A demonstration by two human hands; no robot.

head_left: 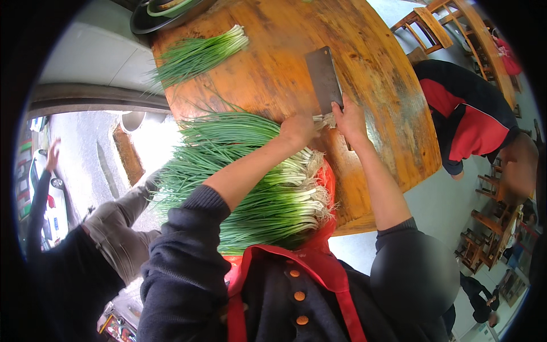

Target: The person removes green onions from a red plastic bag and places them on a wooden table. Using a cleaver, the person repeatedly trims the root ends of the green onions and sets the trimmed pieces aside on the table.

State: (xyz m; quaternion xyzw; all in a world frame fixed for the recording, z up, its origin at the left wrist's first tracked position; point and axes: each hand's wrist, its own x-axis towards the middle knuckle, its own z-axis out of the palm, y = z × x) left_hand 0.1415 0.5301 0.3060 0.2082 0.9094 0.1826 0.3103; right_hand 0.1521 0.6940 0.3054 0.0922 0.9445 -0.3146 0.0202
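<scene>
My left hand [297, 130], slightly blurred, is closed around a bunch of scallions near its white ends. The roots [326, 120] stick out toward my right hand [350, 121], which grips a cleaver [323, 77] by its handle. The broad dark blade lies over the tabletop, pointing away from me. Close to me, under my left forearm, is a large heap of scallions [256, 214], leaves to the left and roots to the right. Part of a red plastic bag [326, 191] shows beneath that heap. Farther off lies a smaller scallion bunch [199, 54].
The wooden table [382, 74] has a dark round pan [165, 23] at its far left edge. A person in black and red [473, 114] is at the right. Another person in grey trousers [119, 228] stands at the left. Wooden stools [427, 28] stand beyond.
</scene>
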